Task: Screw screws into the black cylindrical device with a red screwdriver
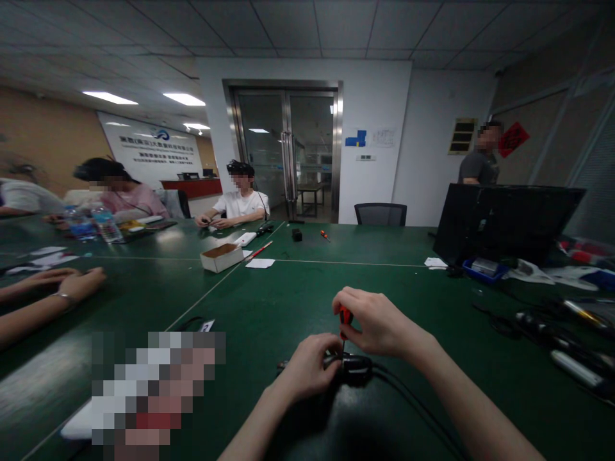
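My right hand [372, 323] is closed around the red handle of a small screwdriver [344, 318], held upright with its tip pointing down onto a small black device [355, 368]. My left hand [307, 365] is curled over the left end of that black device and holds it against the green table [288, 301]. A black cable [413, 403] runs from the device toward the lower right.
A dark monitor [504, 221] stands at right with tools and cables [567, 333] beside it. A small open box [221, 257], papers, and another screwdriver [325, 235] lie further back. Other people sit along the left side; a co-worker's hands [62, 282] rest on the table.
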### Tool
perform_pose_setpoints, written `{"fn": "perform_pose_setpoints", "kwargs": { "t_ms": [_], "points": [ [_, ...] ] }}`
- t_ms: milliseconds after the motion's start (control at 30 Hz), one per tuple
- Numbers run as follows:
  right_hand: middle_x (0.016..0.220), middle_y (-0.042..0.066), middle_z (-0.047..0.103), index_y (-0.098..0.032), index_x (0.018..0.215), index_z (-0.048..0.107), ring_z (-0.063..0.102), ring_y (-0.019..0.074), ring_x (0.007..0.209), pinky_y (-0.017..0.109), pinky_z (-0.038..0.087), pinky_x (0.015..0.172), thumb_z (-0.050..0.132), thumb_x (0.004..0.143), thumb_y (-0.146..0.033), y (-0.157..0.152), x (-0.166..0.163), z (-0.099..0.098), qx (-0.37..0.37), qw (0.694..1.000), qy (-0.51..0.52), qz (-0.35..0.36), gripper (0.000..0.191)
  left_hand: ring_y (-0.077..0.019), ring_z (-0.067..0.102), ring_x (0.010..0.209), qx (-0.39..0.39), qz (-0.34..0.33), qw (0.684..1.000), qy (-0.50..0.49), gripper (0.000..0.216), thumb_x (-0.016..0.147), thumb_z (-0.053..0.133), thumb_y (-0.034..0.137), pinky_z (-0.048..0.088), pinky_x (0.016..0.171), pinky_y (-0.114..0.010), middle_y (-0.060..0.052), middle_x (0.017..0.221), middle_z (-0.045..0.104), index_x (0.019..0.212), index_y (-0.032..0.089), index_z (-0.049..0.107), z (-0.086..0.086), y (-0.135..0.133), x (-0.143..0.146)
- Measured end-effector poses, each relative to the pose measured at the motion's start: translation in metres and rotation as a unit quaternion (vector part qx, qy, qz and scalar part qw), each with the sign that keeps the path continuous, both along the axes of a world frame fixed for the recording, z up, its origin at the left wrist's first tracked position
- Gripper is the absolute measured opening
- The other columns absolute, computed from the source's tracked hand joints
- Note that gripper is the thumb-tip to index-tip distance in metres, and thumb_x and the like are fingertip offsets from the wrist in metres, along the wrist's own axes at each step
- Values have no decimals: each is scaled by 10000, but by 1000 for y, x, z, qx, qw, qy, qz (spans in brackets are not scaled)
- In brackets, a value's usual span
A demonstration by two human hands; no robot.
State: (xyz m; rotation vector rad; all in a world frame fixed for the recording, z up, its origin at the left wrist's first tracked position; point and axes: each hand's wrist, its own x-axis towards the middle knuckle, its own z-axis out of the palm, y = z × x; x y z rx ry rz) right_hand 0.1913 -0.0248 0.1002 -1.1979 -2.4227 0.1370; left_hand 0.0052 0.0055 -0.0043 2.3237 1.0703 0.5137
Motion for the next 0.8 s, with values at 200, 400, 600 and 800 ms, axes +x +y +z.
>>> {"fn": "perform_pose_setpoints", "kwargs": {
  "t_ms": [200, 400, 600, 800],
  "points": [
    [750, -41, 541, -202, 736, 508, 477, 113, 675, 225, 365, 620, 709, 778, -104, 8, 0, -8, -80, 984, 133, 86, 227, -222, 640, 919, 1, 3, 1000, 0, 141, 834, 596, 133, 457, 843, -279, -57, 977, 726, 927, 168, 695, 0, -1, 0],
    [702, -43, 605, -215, 861, 533, 563, 109, 608, 218, 375, 607, 501, 1001, -223, 13, -9, -13, -142, 973, 179, 16, 144, -201, 623, 862, 6, 3, 1000, 11, 123, 811, 580, 110, 454, 831, -266, -34, 910, 709, 862, 174, 671, 5, -3, 1],
    [842, -6, 682, -217, 982, 578, 601, 133, 712, 241, 335, 647, 493, 986, -183, 1, -8, -2, -31, 998, 35, -41, 91, -212, 630, 880, -2, -2, 1000, 3, 135, 803, 585, 94, 448, 794, -266, -43, 931, 713, 879, 167, 669, 6, -2, 2],
    [832, 46, 719, -210, 914, 611, 635, 188, 720, 282, 236, 586, 579, 1000, -479, -3, -7, 0, 53, 989, -86, -110, 285, -216, 631, 883, 1, -5, 1000, -4, 147, 807, 588, 100, 450, 790, -265, -49, 935, 716, 898, 168, 682, 4, -2, 1]
  ]
}}
